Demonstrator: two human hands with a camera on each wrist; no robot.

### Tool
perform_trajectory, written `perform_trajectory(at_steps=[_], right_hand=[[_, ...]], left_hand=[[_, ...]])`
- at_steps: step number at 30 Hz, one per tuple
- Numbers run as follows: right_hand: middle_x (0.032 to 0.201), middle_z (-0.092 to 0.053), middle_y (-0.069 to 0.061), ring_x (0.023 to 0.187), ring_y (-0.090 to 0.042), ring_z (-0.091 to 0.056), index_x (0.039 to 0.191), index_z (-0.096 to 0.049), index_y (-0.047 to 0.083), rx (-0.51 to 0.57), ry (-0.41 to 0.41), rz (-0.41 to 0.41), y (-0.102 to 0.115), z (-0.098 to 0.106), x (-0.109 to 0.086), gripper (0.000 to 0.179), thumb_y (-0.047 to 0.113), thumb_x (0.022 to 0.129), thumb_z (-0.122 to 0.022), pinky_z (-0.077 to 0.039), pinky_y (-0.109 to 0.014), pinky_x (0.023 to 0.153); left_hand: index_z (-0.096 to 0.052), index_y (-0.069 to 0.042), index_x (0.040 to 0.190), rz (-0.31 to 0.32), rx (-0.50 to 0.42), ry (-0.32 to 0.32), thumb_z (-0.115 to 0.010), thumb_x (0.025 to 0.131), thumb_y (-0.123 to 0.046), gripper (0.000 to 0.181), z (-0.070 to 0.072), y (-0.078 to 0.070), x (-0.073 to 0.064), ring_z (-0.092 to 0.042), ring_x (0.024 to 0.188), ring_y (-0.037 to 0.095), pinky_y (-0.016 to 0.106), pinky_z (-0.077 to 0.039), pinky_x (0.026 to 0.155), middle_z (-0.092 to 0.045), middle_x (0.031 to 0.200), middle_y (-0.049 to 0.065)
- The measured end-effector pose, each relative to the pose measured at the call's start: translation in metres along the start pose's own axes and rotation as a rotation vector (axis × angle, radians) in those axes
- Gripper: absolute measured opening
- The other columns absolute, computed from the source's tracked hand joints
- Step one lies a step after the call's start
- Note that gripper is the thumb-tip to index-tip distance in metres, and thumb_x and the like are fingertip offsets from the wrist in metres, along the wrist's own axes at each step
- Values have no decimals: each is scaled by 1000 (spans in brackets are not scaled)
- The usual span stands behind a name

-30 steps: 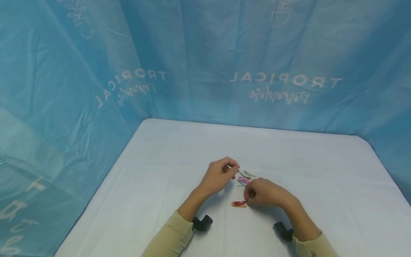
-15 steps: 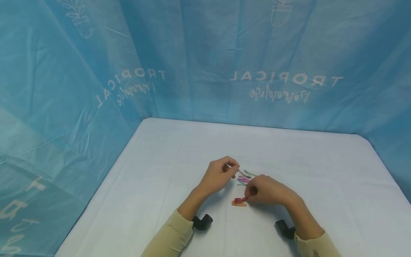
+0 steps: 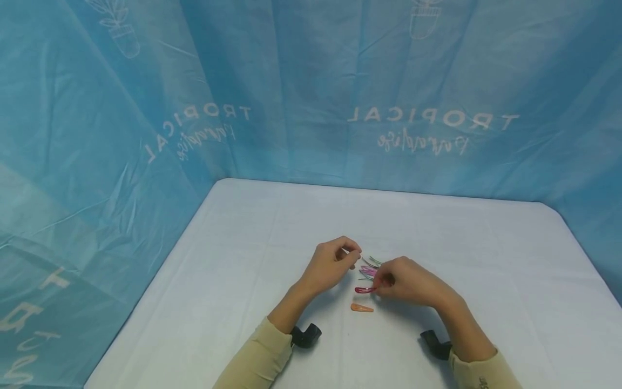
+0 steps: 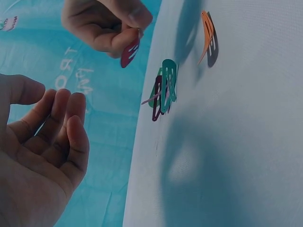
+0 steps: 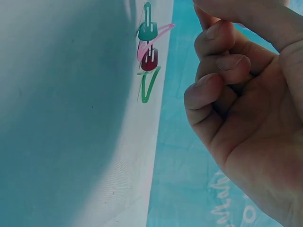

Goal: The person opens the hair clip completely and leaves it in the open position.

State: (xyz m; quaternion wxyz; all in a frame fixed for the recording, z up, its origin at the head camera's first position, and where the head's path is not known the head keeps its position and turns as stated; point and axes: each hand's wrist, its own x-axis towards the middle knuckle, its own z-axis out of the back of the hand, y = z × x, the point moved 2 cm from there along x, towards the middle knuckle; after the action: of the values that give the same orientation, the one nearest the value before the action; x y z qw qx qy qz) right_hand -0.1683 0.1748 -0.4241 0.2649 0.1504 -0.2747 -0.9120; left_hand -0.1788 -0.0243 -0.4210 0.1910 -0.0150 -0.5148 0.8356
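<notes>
My right hand (image 3: 410, 282) pinches a red snap hair clip (image 3: 362, 290) between thumb and forefinger, above the white table. In the left wrist view the red clip hangs from those fingertips. My left hand (image 3: 329, 265) is held beside the small pile, its fingers loosely bent and nothing seen between them. The pile holds a teal hair clip (image 4: 169, 78), a dark red hair clip (image 4: 156, 101), a pink hair clip (image 5: 160, 35) and a green hair clip (image 5: 150, 87), partly overlapping. An orange hair clip (image 3: 362, 308) lies apart, nearer the person.
The white-covered table (image 3: 272, 227) ends at a blue printed curtain (image 3: 311, 97) behind and at the left. Black curved pieces (image 3: 307, 336) stick out at both wrists by the sleeves.
The right hand has moved away from the person with the red clip, from over the orange clip toward the pile. The orange clip now lies uncovered. The left hand has hardly moved.
</notes>
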Motion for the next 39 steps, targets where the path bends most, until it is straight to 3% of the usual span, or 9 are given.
perform_trajectory(at_steps=[5, 11, 21, 30, 39], right_hand=[[63, -53, 12, 58, -6, -49, 79, -68, 26, -7, -38, -13, 2, 4, -2, 9, 22, 78, -76, -43, -23, 53], [63, -52, 10, 58, -7, -47, 81, -69, 25, -6, -93, 2, 4, 10, -4, 9, 19, 79, -76, -42, -23, 53], [65, -53, 10, 59, -8, -48, 85, -70, 22, 20, -173, 4, 4, 22, -9, 9, 17, 79, -76, -42, -24, 52], [66, -50, 9, 59, -8, -45, 85, -69, 23, 18, -216, 34, 10, 27, -14, 8, 16, 82, -73, -40, -24, 51], [66, -50, 10, 59, -9, -46, 85, -69, 24, -13, -249, 37, 14, 29, -15, 8, 17, 82, -73, -40, -24, 50]], left_hand=[[-64, -21, 101, 6, 23, -6, -56, 95, -27, 12, 1, -1, 0, -62, 72, 10, 25, -47, 60, -64, 86, -8], [-64, -24, 102, 19, 44, -22, -56, 95, -29, 12, 2, 0, 0, -60, 83, 6, 25, -50, 71, -63, 97, -12], [-63, -22, 104, -1, -32, 33, -57, 94, -27, 13, 0, -3, -1, -64, 74, 9, 26, -49, 65, -67, 87, -9], [-66, -16, 103, -2, -10, 95, -57, 94, -31, 19, 0, -4, -1, -62, 69, 9, 27, -48, 61, -66, 83, -12], [-67, -24, 90, 49, 23, 121, -58, 92, -33, 13, 1, -4, -2, -60, 66, 9, 28, -46, 57, -67, 72, -13]])
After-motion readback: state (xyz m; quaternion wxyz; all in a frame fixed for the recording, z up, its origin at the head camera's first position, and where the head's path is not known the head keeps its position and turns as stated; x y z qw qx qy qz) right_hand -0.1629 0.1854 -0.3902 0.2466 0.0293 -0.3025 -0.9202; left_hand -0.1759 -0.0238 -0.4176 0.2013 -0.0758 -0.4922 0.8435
